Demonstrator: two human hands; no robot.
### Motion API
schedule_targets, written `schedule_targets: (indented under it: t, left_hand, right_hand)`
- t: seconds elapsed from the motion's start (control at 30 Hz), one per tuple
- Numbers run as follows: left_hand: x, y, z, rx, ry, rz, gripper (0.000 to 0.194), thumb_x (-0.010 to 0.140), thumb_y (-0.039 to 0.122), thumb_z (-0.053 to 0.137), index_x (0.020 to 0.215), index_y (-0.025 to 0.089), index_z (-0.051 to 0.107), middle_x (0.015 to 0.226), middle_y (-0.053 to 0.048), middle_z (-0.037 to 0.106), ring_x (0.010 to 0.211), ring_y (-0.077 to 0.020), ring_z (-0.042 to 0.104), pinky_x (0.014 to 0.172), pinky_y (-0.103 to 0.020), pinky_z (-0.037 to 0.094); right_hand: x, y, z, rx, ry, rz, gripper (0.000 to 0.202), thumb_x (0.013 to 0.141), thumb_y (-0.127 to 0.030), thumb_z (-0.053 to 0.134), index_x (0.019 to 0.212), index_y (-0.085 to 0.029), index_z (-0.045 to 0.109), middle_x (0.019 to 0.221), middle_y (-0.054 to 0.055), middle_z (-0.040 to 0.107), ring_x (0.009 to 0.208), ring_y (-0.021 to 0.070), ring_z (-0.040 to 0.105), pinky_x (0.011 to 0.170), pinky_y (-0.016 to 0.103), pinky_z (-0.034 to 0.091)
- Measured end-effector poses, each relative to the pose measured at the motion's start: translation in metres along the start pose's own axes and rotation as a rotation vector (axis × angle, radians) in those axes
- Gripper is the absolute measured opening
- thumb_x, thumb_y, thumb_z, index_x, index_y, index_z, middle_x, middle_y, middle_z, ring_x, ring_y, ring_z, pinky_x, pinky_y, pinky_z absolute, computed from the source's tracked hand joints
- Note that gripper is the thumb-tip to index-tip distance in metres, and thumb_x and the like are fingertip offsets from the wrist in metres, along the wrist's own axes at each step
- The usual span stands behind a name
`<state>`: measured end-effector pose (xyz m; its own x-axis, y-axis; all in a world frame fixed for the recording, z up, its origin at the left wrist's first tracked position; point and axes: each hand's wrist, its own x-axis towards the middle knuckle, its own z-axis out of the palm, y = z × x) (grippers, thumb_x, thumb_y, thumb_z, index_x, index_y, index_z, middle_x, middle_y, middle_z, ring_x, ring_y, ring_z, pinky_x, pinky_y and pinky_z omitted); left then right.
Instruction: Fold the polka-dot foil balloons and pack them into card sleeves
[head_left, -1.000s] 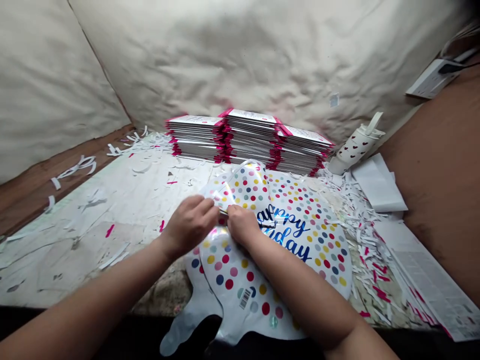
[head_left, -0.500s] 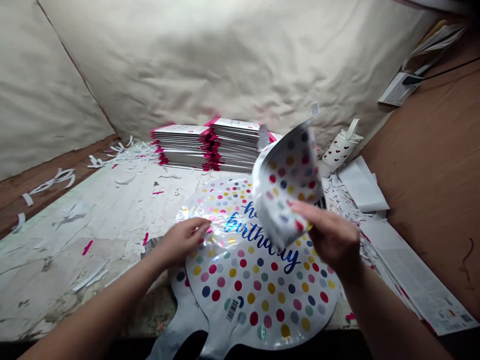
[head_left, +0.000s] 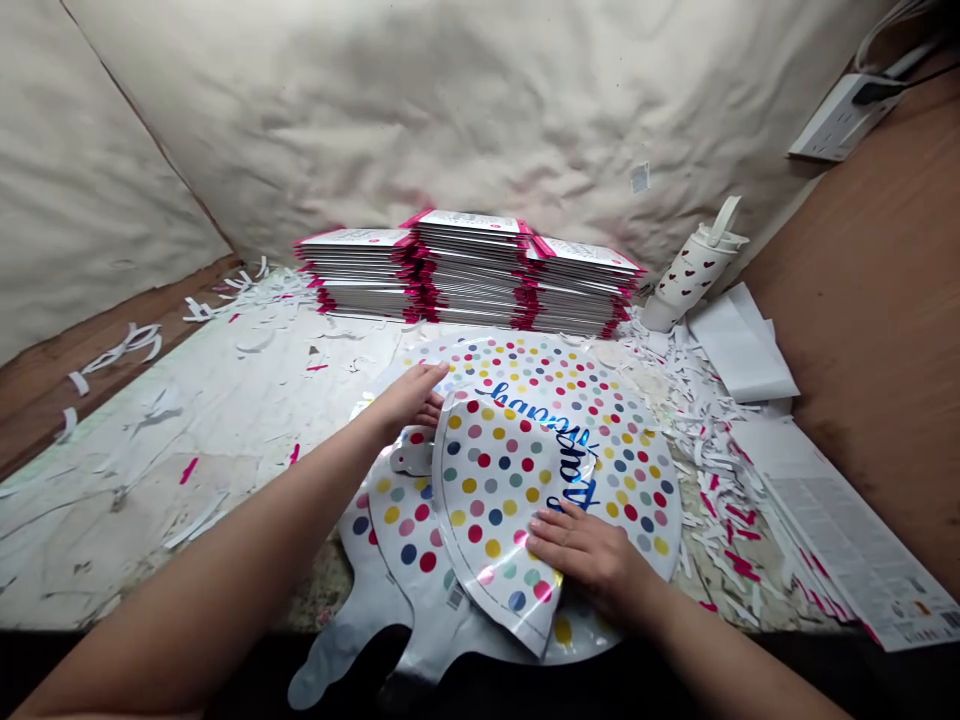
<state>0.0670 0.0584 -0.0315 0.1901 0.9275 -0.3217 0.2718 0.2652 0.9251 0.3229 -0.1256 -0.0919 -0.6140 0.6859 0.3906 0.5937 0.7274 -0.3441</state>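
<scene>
A flat foil balloon with coloured dots lies folded over on top of other dotted foil balloons. Blue lettering shows at its fold. My right hand rests on the folded balloon with fingers stretched out, pressing it down. At the upper left edge of this balloon is my left hand, its thumb and fingers apart. Whether its fingertips touch the foil I cannot tell. Silver balloon necks hang over the table's front edge.
Stacks of pink-edged folded card packets stand along the back. A white tumbler with hearts is at the back right. Paper scraps litter the table, and printed sheets lie at the right. A power socket hangs above.
The folded balloon, held up in my right hand before, now lies on the others. My right hand has come down and flattened onto it. My left hand has shifted up and right.
</scene>
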Motion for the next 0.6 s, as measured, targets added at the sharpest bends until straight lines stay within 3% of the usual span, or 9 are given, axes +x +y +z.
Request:
schedule_targets:
  t: [0.1,0.23,0.37,0.43,0.5,0.6]
  left_hand:
    - [0.022,0.007,0.018,0.008,-0.076,-0.077,0.052,0.065,0.049,0.069,0.105,0.017,0.059,0.074,-0.008,0.067,0.061,-0.0207,0.065,0.053,-0.032,0.053]
    - [0.042,0.002,0.02,0.08,0.039,-0.063,0.053,0.067,0.022,0.069,0.116,0.014,0.052,0.074,-0.007,0.067,0.062,-0.0192,0.065,0.056,-0.032,0.054]
    - [0.037,0.0,-0.004,0.245,0.197,0.117,0.051,0.08,0.019,0.051,0.128,0.01,0.039,0.088,-0.011,0.066,0.079,-0.021,0.065,0.071,-0.038,0.053]
    - [0.025,0.003,-0.002,0.342,0.189,0.264,0.045,0.083,0.022,0.045,0.127,0.014,0.041,0.106,-0.012,0.062,0.099,-0.023,0.06,0.088,-0.043,0.046]
    - [0.008,0.003,0.018,0.449,0.003,0.432,0.036,0.081,0.023,0.048,0.116,0.02,0.053,0.117,-0.007,0.059,0.113,-0.0221,0.051,0.1,-0.04,0.035]
    - [-0.014,-0.007,0.067,0.694,-0.512,0.731,0.038,0.077,0.023,0.054,0.115,0.027,0.058,0.13,0.0,0.052,0.126,-0.02,0.039,0.108,-0.035,0.022]
  right_hand:
    - [0.0,-0.001,0.0,0.009,-0.026,0.0,0.037,0.09,-0.016,0.04,0.125,-0.024,0.051,0.118,0.006,0.061,0.116,0.0191,0.051,0.102,0.045,0.037]
    - [-0.004,-0.002,0.002,0.029,-0.009,-0.014,0.036,0.089,-0.015,0.041,0.122,-0.022,0.053,0.116,0.007,0.062,0.114,0.0185,0.053,0.1,0.042,0.041]
    - [-0.006,0.0,-0.001,0.086,-0.013,0.0,0.035,0.088,-0.014,0.042,0.119,-0.02,0.055,0.114,0.007,0.063,0.113,0.018,0.054,0.1,0.04,0.041]
    - [-0.003,0.002,-0.004,0.131,-0.042,0.002,0.033,0.088,-0.016,0.043,0.117,-0.021,0.057,0.114,0.006,0.064,0.114,0.0167,0.053,0.102,0.039,0.038]
    - [0.002,0.006,-0.007,0.168,-0.089,-0.013,0.031,0.089,-0.018,0.043,0.115,-0.021,0.058,0.114,0.005,0.064,0.115,0.0154,0.052,0.103,0.037,0.036]
    - [0.005,0.009,-0.012,0.182,-0.145,-0.038,0.03,0.088,-0.018,0.043,0.114,-0.02,0.059,0.115,0.006,0.063,0.117,0.0161,0.05,0.104,0.037,0.035]
